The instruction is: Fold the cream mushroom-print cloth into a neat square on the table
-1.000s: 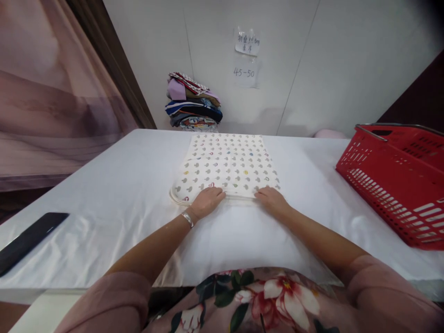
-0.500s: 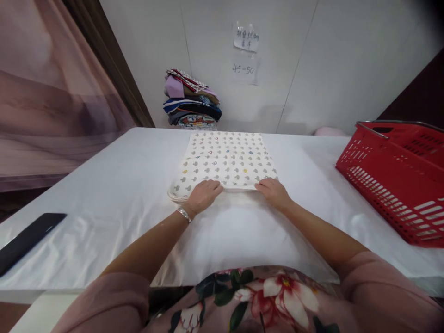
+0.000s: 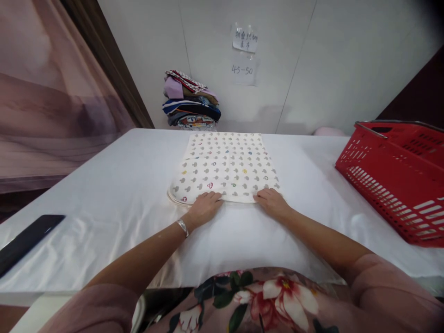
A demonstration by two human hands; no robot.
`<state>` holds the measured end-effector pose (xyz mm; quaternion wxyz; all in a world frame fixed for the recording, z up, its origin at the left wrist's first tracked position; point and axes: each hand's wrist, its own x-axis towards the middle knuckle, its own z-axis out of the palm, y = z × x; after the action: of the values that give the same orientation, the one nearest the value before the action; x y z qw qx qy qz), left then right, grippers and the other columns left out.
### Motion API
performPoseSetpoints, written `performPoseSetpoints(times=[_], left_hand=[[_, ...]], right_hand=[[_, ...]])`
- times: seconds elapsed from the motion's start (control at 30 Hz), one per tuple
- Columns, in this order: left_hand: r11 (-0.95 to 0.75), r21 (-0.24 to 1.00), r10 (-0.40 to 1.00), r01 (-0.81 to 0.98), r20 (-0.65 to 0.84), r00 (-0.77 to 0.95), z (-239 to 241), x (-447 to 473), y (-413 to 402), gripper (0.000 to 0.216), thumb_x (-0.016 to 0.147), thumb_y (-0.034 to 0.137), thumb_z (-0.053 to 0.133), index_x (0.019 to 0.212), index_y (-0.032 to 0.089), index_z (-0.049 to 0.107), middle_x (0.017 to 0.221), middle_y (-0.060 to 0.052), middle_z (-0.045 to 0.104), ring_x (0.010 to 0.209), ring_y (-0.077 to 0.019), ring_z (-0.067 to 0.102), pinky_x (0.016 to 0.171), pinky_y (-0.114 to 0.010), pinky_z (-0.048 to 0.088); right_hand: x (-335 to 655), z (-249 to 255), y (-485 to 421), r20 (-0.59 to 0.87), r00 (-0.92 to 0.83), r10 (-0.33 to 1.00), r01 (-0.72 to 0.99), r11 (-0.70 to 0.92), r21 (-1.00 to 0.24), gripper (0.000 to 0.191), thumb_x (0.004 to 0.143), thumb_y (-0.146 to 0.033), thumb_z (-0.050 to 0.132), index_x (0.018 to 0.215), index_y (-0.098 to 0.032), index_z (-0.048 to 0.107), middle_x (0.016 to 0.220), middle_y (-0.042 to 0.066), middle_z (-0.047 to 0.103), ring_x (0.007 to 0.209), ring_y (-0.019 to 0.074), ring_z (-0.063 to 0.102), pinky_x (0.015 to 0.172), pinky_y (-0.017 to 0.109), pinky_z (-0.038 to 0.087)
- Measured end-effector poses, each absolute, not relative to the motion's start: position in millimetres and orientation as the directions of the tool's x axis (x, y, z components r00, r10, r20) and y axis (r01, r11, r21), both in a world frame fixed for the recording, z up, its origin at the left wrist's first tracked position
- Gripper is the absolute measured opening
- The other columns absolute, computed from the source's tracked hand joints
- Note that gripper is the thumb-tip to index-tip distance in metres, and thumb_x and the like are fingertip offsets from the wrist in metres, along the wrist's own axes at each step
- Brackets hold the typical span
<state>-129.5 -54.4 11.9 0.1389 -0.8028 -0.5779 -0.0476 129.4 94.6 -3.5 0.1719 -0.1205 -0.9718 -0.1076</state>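
Note:
A cream cloth (image 3: 225, 164) with a print of small grey mushrooms and a few coloured ones lies folded in layers on the white table. Its rounded, stacked edges show at the near left corner. My left hand (image 3: 205, 206), with a silver bracelet at the wrist, has its fingers closed on the near edge left of centre. Toward the right end of that same edge, my right hand (image 3: 272, 201) grips the cloth, fingers bent over it. Both thumbs are mostly hidden.
A red plastic basket (image 3: 391, 185) stands on the table's right side. On the left lies a black phone-like object (image 3: 29, 240). Behind the table's far edge is a pile of folded fabrics (image 3: 192, 101) against the wall, which carries paper signs (image 3: 244, 69).
Both hands have moved slightly toward me with the near edge of the cloth. That edge now lies lower and flatter, and more of the print shows in front.

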Motion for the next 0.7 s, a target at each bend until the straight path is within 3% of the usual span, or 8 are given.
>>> performPoseSetpoints(times=[0.17, 0.37, 0.5, 0.7], left_hand=[[-0.302, -0.136, 0.919, 0.943, 0.22, 0.326, 14.2, -130.0, -55.0, 0.021, 0.089, 0.016, 0.042, 0.086, 0.018, 0.063, 0.102, -0.007, 0.059, 0.086, -0.0185, 0.052, 0.073, -0.032, 0.039], [-0.308, -0.223, 0.923, 0.925, 0.165, 0.348, 12.2, -128.1, -48.7, 0.02, 0.087, 0.009, 0.042, 0.081, 0.016, 0.06, 0.094, -0.009, 0.058, 0.083, -0.0191, 0.052, 0.071, -0.032, 0.038], [-0.257, -0.235, 0.927, 0.938, 0.215, 0.308, 13.6, -125.8, -44.6, 0.02, 0.083, 0.004, 0.041, 0.079, 0.015, 0.057, 0.085, -0.007, 0.057, 0.077, -0.0177, 0.052, 0.07, -0.032, 0.037], [-0.151, -0.111, 0.928, 0.982, 0.325, 0.179, 27.2, -124.8, -42.9, 0.015, 0.084, 0.009, 0.039, 0.08, 0.016, 0.052, 0.078, -0.004, 0.056, 0.071, -0.0163, 0.052, 0.067, -0.03, 0.038]], right_hand=[[132.2, 2.3, 89.0, 0.212, -0.946, 0.244, 0.274, 0.954, 0.126, 0.033, 0.091, -0.009, 0.033, 0.11, -0.014, 0.059, 0.1, 0.011, 0.061, 0.088, 0.0209, 0.048, 0.074, 0.032, 0.034], [132.4, 14.6, 87.1, 0.061, -0.969, 0.238, 0.244, 0.963, 0.117, 0.036, 0.086, -0.008, 0.037, 0.119, -0.011, 0.053, 0.106, 0.013, 0.058, 0.095, 0.0224, 0.048, 0.08, 0.034, 0.033], [130.2, 11.0, 86.5, 0.059, -0.966, 0.253, 0.26, 0.952, 0.161, 0.038, 0.088, -0.007, 0.034, 0.121, -0.011, 0.052, 0.106, 0.013, 0.058, 0.094, 0.0225, 0.048, 0.08, 0.035, 0.032], [130.7, 9.5, 82.2, 0.107, -0.953, 0.285, 0.299, 0.94, 0.162, 0.039, 0.085, -0.005, 0.038, 0.121, -0.013, 0.051, 0.105, 0.012, 0.058, 0.092, 0.0215, 0.048, 0.077, 0.034, 0.031]])
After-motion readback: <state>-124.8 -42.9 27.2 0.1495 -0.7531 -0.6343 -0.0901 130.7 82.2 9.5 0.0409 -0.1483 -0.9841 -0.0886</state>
